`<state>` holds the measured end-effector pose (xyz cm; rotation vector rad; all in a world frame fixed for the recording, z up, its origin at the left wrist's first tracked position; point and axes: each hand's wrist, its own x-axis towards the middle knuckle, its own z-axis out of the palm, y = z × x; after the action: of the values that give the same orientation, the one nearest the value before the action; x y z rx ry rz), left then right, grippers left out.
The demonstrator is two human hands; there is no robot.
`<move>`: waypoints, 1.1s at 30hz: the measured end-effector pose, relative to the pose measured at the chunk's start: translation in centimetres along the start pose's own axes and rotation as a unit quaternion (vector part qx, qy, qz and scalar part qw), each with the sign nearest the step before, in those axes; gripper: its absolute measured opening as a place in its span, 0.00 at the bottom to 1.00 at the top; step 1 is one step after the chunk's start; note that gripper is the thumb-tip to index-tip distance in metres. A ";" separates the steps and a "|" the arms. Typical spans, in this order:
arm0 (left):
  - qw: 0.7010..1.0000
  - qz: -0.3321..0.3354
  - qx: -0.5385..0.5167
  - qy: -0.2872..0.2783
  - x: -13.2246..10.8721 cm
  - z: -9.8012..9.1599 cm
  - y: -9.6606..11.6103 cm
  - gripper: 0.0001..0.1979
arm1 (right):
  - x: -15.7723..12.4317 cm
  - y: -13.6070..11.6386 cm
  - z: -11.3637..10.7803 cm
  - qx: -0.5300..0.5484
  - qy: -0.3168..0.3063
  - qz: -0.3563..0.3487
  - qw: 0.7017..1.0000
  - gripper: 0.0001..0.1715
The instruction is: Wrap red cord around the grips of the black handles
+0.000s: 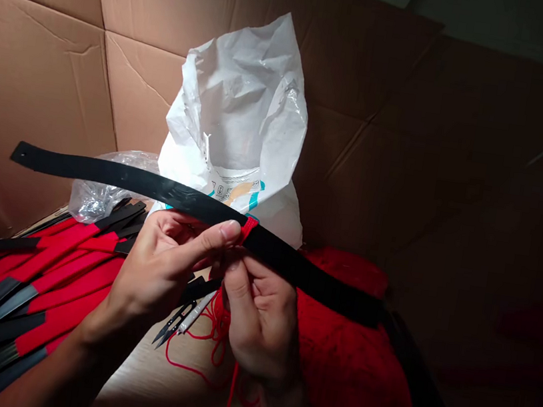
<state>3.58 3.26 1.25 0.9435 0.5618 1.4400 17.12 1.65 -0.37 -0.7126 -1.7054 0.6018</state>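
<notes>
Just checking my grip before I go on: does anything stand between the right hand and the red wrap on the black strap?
Nothing visible does. The right hand sits just under the strap, its fingers up at the red wrap. The left thumb rests beside the wrap, not over it. The snips lie lower down, clear of it.

**Pale wood table carrying strips, snips and red cloth**

A pale wood-grain table [135, 380] fills the lower middle of the frame. At lower left lies a heap of black strips banded in red [51, 294]. Near the centre, thread snips [172, 324] sit just beside a loose tangle of red cord [187, 372]. A mound of red cloth [348, 376] covers the lower right, while a white plastic sack [245, 105] stands toward the back, with a clear plastic bag [101, 196] beside it.
</notes>
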 end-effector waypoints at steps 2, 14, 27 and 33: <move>0.999 0.009 0.022 0.027 0.1 0.0 -0.2 0.11 | 0.2 -0.2 0.0 -0.040 0.009 -0.002 0.999 0.20; 0.995 0.074 0.054 0.032 0.1 0.6 -1.0 0.06 | -0.7 -1.0 -0.6 -0.150 0.017 0.005 0.989 0.18; 0.987 0.105 0.123 -0.011 -0.5 0.8 -1.0 0.09 | -1.2 -2.6 -2.1 -0.262 0.042 -0.047 0.963 0.12; 0.989 0.103 0.100 -0.036 -0.2 0.8 -1.7 0.08 | -0.8 -2.4 -2.0 -0.326 0.053 -0.083 0.940 0.19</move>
<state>5.24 3.13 0.26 1.2378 0.5755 1.5469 18.88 -0.51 1.25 -1.0237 -1.8461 -0.1425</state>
